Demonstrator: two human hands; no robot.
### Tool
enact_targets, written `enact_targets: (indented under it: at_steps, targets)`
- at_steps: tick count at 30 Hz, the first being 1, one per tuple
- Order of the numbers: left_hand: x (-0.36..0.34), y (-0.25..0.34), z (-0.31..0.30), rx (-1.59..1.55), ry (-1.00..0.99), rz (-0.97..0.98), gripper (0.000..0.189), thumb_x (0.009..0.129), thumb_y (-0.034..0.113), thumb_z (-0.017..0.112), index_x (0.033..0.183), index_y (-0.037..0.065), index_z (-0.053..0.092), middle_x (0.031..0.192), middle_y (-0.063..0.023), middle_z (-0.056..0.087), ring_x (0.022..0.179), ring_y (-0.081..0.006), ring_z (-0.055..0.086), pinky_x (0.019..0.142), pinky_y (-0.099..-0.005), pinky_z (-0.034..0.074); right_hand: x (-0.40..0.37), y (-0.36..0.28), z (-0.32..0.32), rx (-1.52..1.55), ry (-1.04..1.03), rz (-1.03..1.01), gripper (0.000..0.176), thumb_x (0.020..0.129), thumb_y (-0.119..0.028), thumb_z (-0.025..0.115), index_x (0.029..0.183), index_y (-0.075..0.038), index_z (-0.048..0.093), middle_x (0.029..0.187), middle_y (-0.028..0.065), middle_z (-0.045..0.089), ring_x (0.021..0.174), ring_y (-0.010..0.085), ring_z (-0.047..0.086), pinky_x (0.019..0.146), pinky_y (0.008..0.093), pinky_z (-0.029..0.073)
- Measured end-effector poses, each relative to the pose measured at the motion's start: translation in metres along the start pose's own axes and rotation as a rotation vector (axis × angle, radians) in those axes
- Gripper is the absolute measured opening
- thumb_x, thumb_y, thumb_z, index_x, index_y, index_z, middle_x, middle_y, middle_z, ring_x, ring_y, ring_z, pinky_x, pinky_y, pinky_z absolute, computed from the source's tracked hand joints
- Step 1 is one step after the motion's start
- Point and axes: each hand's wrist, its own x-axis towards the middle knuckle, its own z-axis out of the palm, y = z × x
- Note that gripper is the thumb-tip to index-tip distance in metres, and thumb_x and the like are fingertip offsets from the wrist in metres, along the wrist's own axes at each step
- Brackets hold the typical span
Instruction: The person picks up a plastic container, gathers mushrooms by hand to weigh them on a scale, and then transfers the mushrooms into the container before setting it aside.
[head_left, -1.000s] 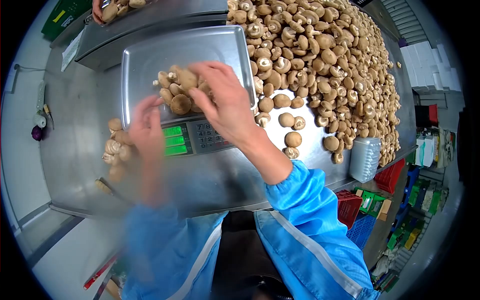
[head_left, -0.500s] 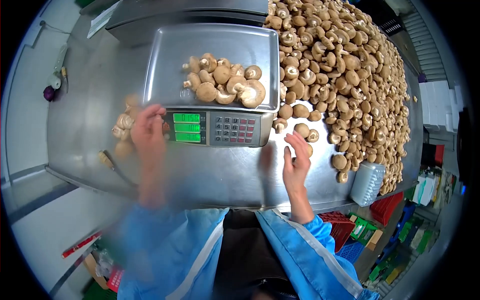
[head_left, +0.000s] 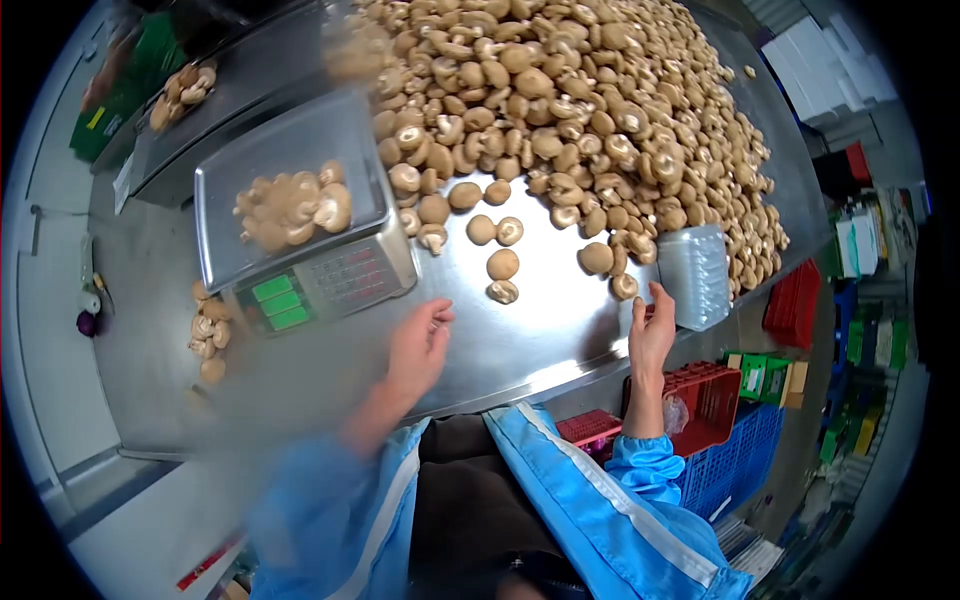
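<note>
The metal scale tray (head_left: 270, 143) holds clustered mushrooms (head_left: 290, 212).

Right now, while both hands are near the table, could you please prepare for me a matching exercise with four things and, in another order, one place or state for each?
Things:
1. Left hand
2. Big mushroom pile
3. Right hand
4. Scale

Places or states:
A. Close beside the clear plastic trays
B. Bears a small heap of mushrooms, with its display lit green
C. Empty, nearer to the scale than to the trays
D. Spread over the far part of the metal table

Right pairs: 1-C, 2-D, 3-A, 4-B
</note>
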Motion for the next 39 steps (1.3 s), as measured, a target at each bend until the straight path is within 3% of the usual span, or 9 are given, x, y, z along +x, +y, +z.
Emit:
enact_targets:
  at_steps: [8, 11, 14, 15, 20, 24, 27, 33, 39]
  targets:
    - [0.011, -0.031, 0.078, -0.386, -0.275, -0.530, 0.055, 0.094, 0.008, 0.058, 0.141, -0.002, 0.030, 0.096, -0.0131, 0.065, 0.072, -0.0194, 0.068, 0.062, -0.0293, 0.056, 0.004, 0.045, 0.035, 0.032, -0.141, 0.005, 0.054, 0.086, -0.008, 0.062, 0.136, 0.004, 0.045, 0.119, 0.0258, 0.054, 0.104, 0.0370, 0.059, 0.092, 0.0418, 0.047]
    - [0.055, -0.033, 0.107, -0.526, -0.273, -0.511, 0.066, 0.093, 0.008, 0.059, 0.145, 0.000, 0.020, 0.099, -0.0162, 0.063, 0.072, -0.0242, 0.069, 0.059, -0.0320, 0.057, 0.030, 0.062, 0.078, 0.174, -0.125, -0.056, 0.066, 0.082, 0.002, 0.062, 0.143, 0.001, 0.039, 0.121, 0.0249, 0.053, 0.102, 0.0338, 0.061, 0.090, 0.0392, 0.050]
    - [0.092, -0.003, 0.128, -0.559, -0.244, -0.435, 0.068, 0.092, 0.005, 0.057, 0.147, 0.003, 0.018, 0.114, -0.0192, 0.058, 0.085, -0.0247, 0.069, 0.066, -0.0319, 0.057, 0.038, -0.012, 0.066, 0.468, -0.215, -0.160, 0.071, 0.081, 0.009, 0.058, 0.147, 0.000, 0.034, 0.130, 0.0208, 0.050, 0.109, 0.0242, 0.062, 0.085, 0.0321, 0.055]
    - [0.096, 0.004, 0.132, -0.559, -0.204, -0.397, 0.068, 0.092, 0.004, 0.057, 0.148, 0.003, 0.018, 0.117, -0.0194, 0.057, 0.086, -0.0248, 0.069, 0.067, -0.0317, 0.057, 0.037, -0.033, 0.058, 0.500, -0.228, -0.228, 0.071, 0.081, 0.008, 0.059, 0.147, 0.000, 0.034, 0.136, 0.0222, 0.047, 0.117, 0.0288, 0.058, 0.093, 0.0349, 0.053]
    - [0.082, -0.008, 0.102, -0.579, -0.191, -0.389, 0.065, 0.092, 0.004, 0.056, 0.148, 0.003, 0.022, 0.117, -0.0166, 0.060, 0.087, -0.0227, 0.069, 0.070, -0.0299, 0.056, 0.036, -0.034, 0.008, 0.100, 0.034, -0.481, 0.067, 0.082, 0.000, 0.065, 0.144, -0.001, 0.039, 0.145, 0.0215, 0.043, 0.137, 0.0364, 0.040, 0.115, 0.0418, 0.030]
    - [0.031, -0.047, 0.044, -0.531, -0.116, -0.554, 0.045, 0.096, 0.006, 0.055, 0.138, 0.001, 0.039, 0.110, -0.0141, 0.065, 0.086, -0.0214, 0.069, 0.069, -0.0288, 0.055, 0.064, 0.038, -0.054, -0.275, 0.431, -0.283, 0.067, 0.086, -0.009, 0.068, 0.143, 0.007, 0.036, 0.147, 0.0252, 0.040, 0.137, 0.0389, 0.037, 0.115, 0.0443, 0.027]
    - [-0.006, -0.060, 0.011, -0.521, -0.047, -0.645, 0.036, 0.097, 0.005, 0.053, 0.132, 0.000, 0.046, 0.109, -0.0157, 0.066, 0.083, -0.0214, 0.069, 0.068, -0.0280, 0.056, 0.081, 0.064, -0.093, -0.213, 0.019, -0.075, 0.064, 0.086, -0.019, 0.069, 0.138, 0.008, 0.042, 0.140, 0.0276, 0.046, 0.130, 0.0427, 0.043, 0.111, 0.0443, 0.034]
    - [-0.014, -0.030, 0.008, -0.488, -0.038, -0.648, 0.037, 0.098, 0.008, 0.052, 0.134, -0.002, 0.046, 0.107, -0.0171, 0.065, 0.087, -0.0209, 0.067, 0.072, -0.0288, 0.055, 0.094, 0.093, -0.086, -0.380, 0.027, -0.240, 0.069, 0.085, -0.028, 0.072, 0.136, 0.009, 0.043, 0.138, 0.0280, 0.048, 0.127, 0.0423, 0.047, 0.108, 0.0446, 0.038]
    - [0.011, -0.014, 0.040, -0.541, -0.195, -0.554, 0.034, 0.098, 0.004, 0.050, 0.131, -0.003, 0.046, 0.106, -0.0162, 0.065, 0.086, -0.0211, 0.067, 0.073, -0.0286, 0.054, 0.117, 0.095, -0.098, -0.291, -0.145, -0.131, 0.102, 0.072, -0.048, 0.079, 0.144, 0.007, 0.032, 0.142, 0.0288, 0.043, 0.133, 0.0405, 0.042, 0.113, 0.0437, 0.033]
